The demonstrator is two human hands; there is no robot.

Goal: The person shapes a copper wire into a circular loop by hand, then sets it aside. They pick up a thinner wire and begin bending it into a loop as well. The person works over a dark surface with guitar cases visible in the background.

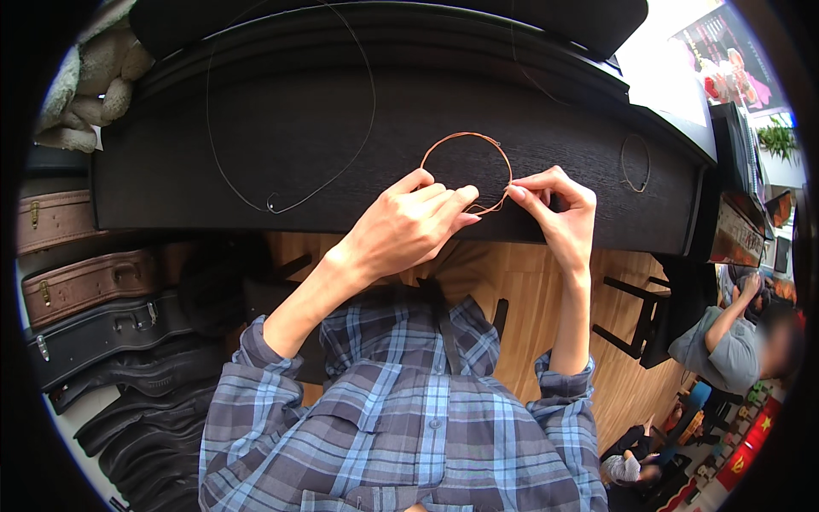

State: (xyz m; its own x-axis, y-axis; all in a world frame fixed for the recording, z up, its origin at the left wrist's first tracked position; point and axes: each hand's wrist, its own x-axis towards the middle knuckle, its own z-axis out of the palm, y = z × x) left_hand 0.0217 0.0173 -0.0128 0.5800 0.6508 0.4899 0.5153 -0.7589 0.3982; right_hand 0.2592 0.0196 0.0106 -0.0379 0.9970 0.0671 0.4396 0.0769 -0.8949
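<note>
A copper-coloured guitar string (461, 134), coiled into a ring, is held between my hands above the black top. My left hand (401, 224) is closed on its lower left side, fingers curled over the wire. The thumb and forefinger of my right hand (563, 213) pinch the ring's right side, where a bit of wire shows at the fingertips. To the left lies a large open loop of thin silvery string (373, 102), its end curled into a small twist. A smaller coiled string (648, 158) rests to the right of my right hand.
The black wooden top (162, 162) spans the space before me. Another thin wire (533, 83) lies at its back. Brown instrument cases (81, 294) and black ones (111, 333) stack at left, below a plush toy (98, 85). A black stool (636, 316) and a seated person (721, 346) are at right.
</note>
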